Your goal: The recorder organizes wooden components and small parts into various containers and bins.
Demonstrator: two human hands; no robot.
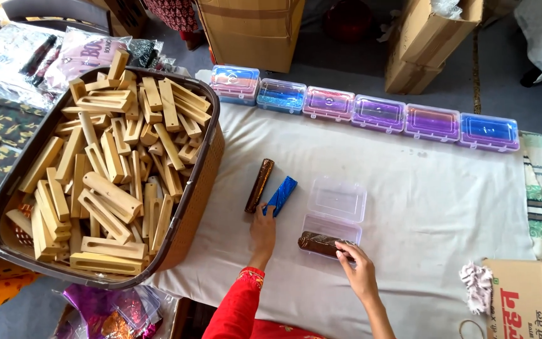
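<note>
Surface: counter (409, 207) draped in white cloth; a row of filled clear boxes (371, 110) is ranged along the far edge.
Left side: large basket (196, 207) heaped with wooden blocks.
Left hand (263, 227): fingers rest loosely on the near end of a blue glitter roll (281, 195), beside a brown roll (259, 184); both long axes run away from the person.
Right hand (359, 270): fingers pinch the right end of a dark brown roll (319, 243), laid crosswise in the open clear case (337, 210).

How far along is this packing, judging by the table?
Done: six shut clear boxes with shiny fillings stand in a row at the far edge. In hand: the right hand lays a brown roll into the open box; the left hand touches the blue roll beside another brown roll. Left: a basket heaped with bare wooden blocks.
</note>
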